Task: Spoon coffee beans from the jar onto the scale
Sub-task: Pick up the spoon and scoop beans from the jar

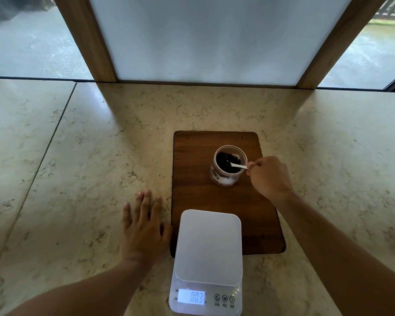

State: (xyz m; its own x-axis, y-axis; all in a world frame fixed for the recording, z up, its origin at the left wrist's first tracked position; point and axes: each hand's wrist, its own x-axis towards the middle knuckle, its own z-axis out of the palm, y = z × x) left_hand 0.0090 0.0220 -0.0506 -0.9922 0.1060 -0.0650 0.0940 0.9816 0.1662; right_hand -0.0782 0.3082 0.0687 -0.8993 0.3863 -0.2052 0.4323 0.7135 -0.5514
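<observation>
A clear open jar [226,179] with dark coffee beans [222,159] inside stands on a dark wooden board [192,190]. My right hand [268,176] is just right of the jar, shut on the handle of a small white spoon [237,165] whose bowl dips into the beans. A white digital scale [208,247] sits near me, partly on the board's near edge; its platform is bare and its lit display [191,297] shows 00.3. My left hand [143,226] lies flat on the counter to the left of the scale, fingers spread, holding nothing.
The counter [89,167] is pale marble with a seam running down its left side. At the back stand a frosted panel [214,37] and two wooden posts [87,39], with windows on either side.
</observation>
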